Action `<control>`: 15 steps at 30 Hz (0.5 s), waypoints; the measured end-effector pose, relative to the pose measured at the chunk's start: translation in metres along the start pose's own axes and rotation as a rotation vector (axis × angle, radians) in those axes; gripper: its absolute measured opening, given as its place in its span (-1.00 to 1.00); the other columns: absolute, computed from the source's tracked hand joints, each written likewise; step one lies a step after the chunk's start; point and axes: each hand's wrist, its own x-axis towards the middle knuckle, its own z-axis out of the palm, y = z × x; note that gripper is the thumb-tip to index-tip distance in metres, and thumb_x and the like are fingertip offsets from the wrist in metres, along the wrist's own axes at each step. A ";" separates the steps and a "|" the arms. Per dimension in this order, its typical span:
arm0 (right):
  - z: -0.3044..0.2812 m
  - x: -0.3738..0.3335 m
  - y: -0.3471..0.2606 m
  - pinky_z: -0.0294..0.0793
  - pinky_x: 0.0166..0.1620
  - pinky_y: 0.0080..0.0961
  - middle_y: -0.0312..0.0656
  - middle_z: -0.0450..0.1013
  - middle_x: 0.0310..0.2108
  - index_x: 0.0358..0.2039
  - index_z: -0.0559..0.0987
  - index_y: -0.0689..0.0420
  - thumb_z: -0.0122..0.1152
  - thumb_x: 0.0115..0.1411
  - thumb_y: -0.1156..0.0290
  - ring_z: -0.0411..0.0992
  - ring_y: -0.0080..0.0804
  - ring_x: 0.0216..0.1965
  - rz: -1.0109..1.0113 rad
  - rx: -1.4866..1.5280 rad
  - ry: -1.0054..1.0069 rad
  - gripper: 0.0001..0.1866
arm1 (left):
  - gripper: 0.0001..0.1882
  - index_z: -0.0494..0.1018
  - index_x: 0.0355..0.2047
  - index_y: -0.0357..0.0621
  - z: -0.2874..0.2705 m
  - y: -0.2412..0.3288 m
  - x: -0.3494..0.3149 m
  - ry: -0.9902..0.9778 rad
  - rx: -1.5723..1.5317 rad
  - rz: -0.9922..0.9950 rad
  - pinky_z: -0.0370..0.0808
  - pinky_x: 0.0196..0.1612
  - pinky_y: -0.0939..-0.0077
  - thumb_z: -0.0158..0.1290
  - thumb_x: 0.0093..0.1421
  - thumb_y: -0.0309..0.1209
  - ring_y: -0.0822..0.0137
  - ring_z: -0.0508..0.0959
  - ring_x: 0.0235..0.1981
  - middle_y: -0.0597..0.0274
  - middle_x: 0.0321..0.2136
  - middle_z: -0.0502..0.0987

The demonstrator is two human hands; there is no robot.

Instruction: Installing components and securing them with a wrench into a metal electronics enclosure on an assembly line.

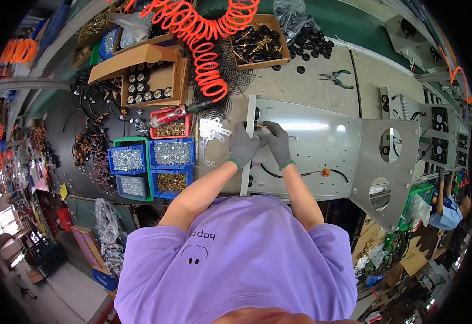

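Observation:
Both my hands wear grey gloves with green cuffs and meet at the left flange of a grey sheet-metal chassis. My left hand is closed at the outer side of the flange; what its fingers hold is hidden. Just inside the flange, my right hand pinches around a thin brass-coloured stud that sticks out from it. A black round part sits on the flange above my fingers. A black cable with an orange bundle lies in the chassis.
Left of my hands are silver metal tabs, blue bins of small hardware and a red can. A coiled orange air hose hangs beyond. Pliers lie at the far right. Another person works at the right edge.

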 end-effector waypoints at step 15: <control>-0.016 0.024 -0.011 0.50 -0.20 -0.49 -0.16 0.39 -0.21 -0.12 0.43 0.25 -0.03 0.22 0.02 0.39 -0.45 -0.26 0.357 0.289 -0.074 -0.50 | -0.45 0.20 -0.09 -0.22 0.005 -0.003 0.002 0.029 0.041 -0.003 0.42 -0.15 0.16 0.10 -0.09 -0.32 -0.06 0.49 -0.21 -0.11 -0.25 0.45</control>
